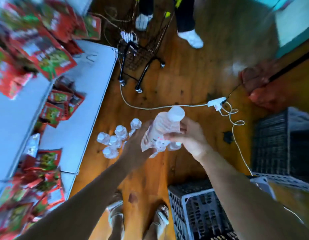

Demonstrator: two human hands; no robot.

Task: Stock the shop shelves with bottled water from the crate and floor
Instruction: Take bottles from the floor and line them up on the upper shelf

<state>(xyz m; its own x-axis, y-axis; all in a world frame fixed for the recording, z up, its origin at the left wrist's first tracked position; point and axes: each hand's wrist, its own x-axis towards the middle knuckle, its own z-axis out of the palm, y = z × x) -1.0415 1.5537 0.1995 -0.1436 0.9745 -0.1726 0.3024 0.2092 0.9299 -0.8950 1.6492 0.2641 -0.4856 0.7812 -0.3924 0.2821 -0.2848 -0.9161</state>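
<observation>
Over the wooden floor [176,75], mid-frame: both hands are on one clear water bottle [165,126], held off the floor, tilted, white cap pointing up and away from the person.

- right hand [191,138]: grip closed round the bottle's right side, thumb across the label, fingers curled behind it.
- left hand [137,142]: grip on the lower left of the same bottle. Fingertips are mostly hidden behind it, but the hand wraps it.
- blurry white-capped shape just under the right hand: can't tell whether it is held or standing on the floor.

Floor bottles [114,141]: a small cluster standing upright, white caps up, just left of the left hand and close to the base of the shelves [75,129].

Shelves run along the left side, white boards, loaded with red and green snack packets [51,58], heavily blurred. One clear bottle-like item lies on a lower shelf, too blurred to be sure.

Crate [200,213]: dark lattice with a white rim, at bottom right, beside the person's right foot. Contents not readable. A second crate [278,144] sits at the right edge.

The person's sandalled feet [115,217] are at the bottom, between shelves and crate.

White power strip [217,102] lies on the floor beyond the hands, with a white cable [150,108] running left toward a wire basket [138,52] on a wheeled frame. Another person's white shoes [192,39] are beside the basket.
</observation>
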